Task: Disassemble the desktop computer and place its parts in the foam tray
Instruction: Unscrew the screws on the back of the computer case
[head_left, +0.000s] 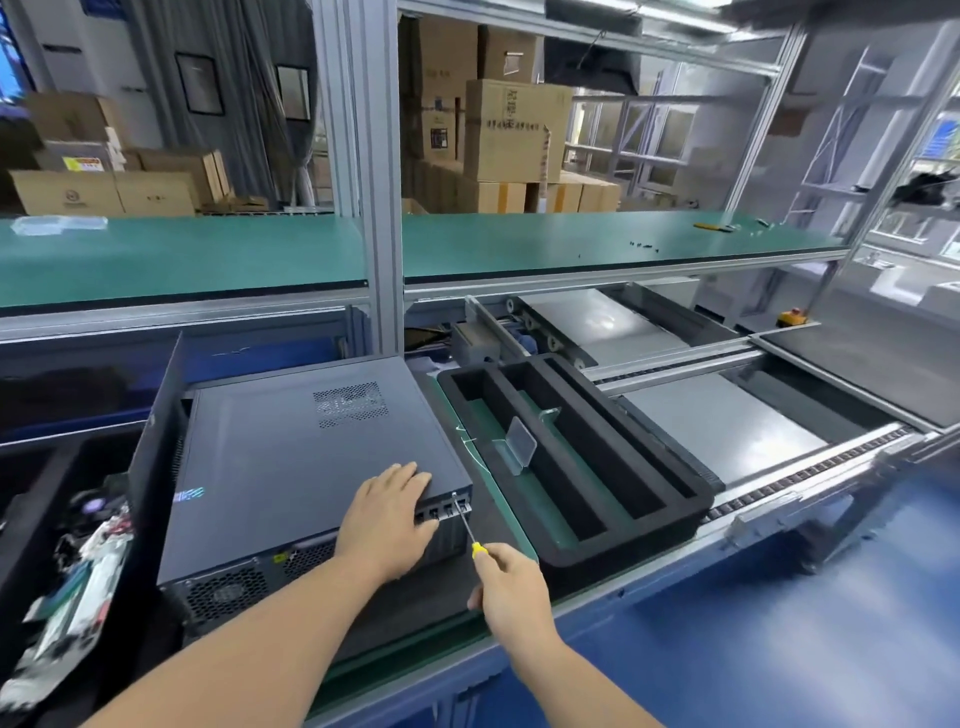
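A dark grey desktop computer (291, 457) lies flat on the bench, its vented rear panel facing me. My left hand (387, 519) rests on its near right corner, fingers draped over the top edge and the rear panel. My right hand (511, 587) grips a yellow-handled screwdriver (464, 525), whose tip touches a screw at the case's rear right corner. To the right sits the black foam tray (649, 457) with long slots; a clear plastic piece (522, 441) stands in one slot.
A black panel (156, 452) leans upright at the computer's left. Left of that is a bin of mixed parts and cables (78, 561). A conveyor with grey plates (727, 426) runs behind the tray. A green shelf (571, 244) above holds small screws and a tool.
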